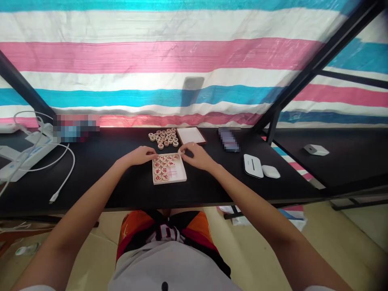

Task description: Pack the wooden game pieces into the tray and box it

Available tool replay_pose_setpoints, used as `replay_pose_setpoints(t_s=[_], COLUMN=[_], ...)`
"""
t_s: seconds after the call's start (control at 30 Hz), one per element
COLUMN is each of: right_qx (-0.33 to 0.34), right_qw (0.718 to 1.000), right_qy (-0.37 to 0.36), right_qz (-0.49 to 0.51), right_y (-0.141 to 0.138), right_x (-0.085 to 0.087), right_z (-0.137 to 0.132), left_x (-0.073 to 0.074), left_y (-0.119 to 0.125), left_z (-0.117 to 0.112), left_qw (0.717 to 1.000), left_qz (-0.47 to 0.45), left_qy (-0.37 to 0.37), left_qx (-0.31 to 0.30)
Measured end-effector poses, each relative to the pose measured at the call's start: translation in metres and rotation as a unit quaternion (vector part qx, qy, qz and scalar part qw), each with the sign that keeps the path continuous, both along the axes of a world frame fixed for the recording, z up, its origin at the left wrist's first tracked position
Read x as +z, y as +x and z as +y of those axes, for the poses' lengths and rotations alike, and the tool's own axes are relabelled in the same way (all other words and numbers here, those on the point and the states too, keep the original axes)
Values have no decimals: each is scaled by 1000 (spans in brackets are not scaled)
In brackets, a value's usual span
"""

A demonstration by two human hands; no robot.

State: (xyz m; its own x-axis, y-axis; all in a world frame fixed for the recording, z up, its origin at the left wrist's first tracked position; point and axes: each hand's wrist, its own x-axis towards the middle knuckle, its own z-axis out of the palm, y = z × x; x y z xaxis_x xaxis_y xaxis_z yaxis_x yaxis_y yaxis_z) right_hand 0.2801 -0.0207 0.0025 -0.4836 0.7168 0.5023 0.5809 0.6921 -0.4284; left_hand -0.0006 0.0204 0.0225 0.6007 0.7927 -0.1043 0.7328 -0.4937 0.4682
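Note:
A shallow pale box [178,178] lies on the black desk, partly filled with round Chinese chess pieces [164,170] bearing red characters. They sit in rows along its left and far sides, and the box floor shows at the lower right. My left hand [140,155] is closed at the far left corner, fingertips on the box edge. At the far right corner, my right hand [196,156] pinches a pale round chess piece [180,151], mostly covered by the fingers. Beyond the box, several loose chess pieces [163,137] lie in a cluster.
A brown-rimmed white lid [190,136] lies behind the box. To the right are a blurred phone-like object [229,140], a white flat device [253,166] and a small white case [270,171]. A power strip [30,159] with white cables [71,161] occupies the left.

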Motion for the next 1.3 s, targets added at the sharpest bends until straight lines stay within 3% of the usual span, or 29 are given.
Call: replay_pose_setpoints(t_s=[0.1,0.3,0.43,0.6,0.9,1.1,1.3], right_qx=[101,134,128,78,125,113,13], right_qw=[994,983,977,986,981,987,998], right_qy=[-6,-18,-15,-46,-79,-78,-52], right_qz=[-45,-121,-167,-136,-125,-80,-13], right_y=[-6,-12,-13,-20,-8,-8,1], right_x=[5,8,15,8,10,3,-2], right_z=[-12,-4,3,-7,-5,-3,8], left_x=[-3,-18,-17,-17,-18,-16,-15], left_y=[-1,2,4,3,0,2,3], left_z=[1,-7,-9,-9,-8,-5,-2], left_qw=[1000,997,996,996,997,997,998], left_qz=[-16,-23,-22,-35,-41,-25,-23], left_qy=[6,57,56,62,48,48,42], left_qx=[11,55,60,51,40,54,42])
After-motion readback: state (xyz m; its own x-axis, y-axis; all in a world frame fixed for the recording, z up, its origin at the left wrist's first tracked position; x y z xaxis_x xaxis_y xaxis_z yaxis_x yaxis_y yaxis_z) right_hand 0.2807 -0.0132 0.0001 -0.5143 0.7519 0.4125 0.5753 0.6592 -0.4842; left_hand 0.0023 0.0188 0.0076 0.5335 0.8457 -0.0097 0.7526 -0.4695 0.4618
